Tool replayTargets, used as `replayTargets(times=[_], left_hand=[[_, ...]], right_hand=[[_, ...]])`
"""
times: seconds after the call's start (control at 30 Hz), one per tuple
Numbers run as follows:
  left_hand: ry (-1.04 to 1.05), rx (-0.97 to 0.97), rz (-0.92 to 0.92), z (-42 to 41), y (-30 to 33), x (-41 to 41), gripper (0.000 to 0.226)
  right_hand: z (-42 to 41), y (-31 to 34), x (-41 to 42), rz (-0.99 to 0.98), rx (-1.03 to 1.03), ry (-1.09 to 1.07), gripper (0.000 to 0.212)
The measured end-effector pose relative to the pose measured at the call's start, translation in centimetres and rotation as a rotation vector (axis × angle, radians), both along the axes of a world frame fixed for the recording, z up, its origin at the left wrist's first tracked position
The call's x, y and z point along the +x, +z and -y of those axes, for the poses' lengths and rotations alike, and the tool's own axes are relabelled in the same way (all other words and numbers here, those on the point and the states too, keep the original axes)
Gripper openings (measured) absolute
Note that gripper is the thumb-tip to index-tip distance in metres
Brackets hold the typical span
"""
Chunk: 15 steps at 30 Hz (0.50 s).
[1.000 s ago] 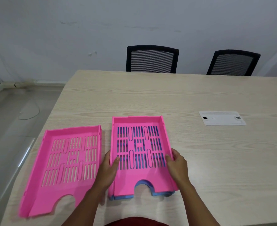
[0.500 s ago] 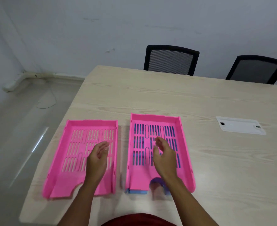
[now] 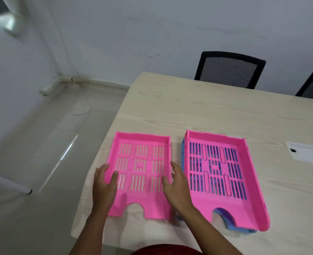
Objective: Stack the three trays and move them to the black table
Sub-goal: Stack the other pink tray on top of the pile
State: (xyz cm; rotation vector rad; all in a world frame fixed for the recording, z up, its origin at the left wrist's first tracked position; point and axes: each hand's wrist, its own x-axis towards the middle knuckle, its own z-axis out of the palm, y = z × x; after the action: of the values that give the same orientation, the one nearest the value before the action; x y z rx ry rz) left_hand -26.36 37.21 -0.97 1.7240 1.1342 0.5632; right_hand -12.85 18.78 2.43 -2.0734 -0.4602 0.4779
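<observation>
Hands [image 3: 104, 183] [image 3: 177, 183] shifted from stacked pair [image 3: 216, 170] to single pink tray [image 3: 139, 201], fingers spread, gripping its sides; final stacking next.

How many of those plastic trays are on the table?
3. One pink tray lies alone between both hands; another pink tray sits right of it, stacked on a blue tray that only peeks out underneath.

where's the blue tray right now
In the head view, the blue tray lies under the right-hand pink tray, right of the single pink tray.
</observation>
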Motion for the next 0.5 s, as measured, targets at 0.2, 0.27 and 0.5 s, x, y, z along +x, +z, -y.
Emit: replayTargets(times=[0.2,0.27,0.5], left_hand=[[-0.063,-0.284,-0.138,-2.6,-2.3,-1.4,0.059],[-0.098,-0.339,-0.164,-3.1,-2.9,-1.9,0.054],[-0.057,-0.449,0.109,-3.7,-1.7,-2.5,0.043]], right_hand=[[-1.0,-3.1,-1.6,-0.226,-0.139,-0.134,0.084],[-1.0,-3.9,-1.6,-0.305,-0.173,-0.164,0.081],[-1.4,-2.5,-1.4,-0.216,-0.100,-0.175,0.074]])
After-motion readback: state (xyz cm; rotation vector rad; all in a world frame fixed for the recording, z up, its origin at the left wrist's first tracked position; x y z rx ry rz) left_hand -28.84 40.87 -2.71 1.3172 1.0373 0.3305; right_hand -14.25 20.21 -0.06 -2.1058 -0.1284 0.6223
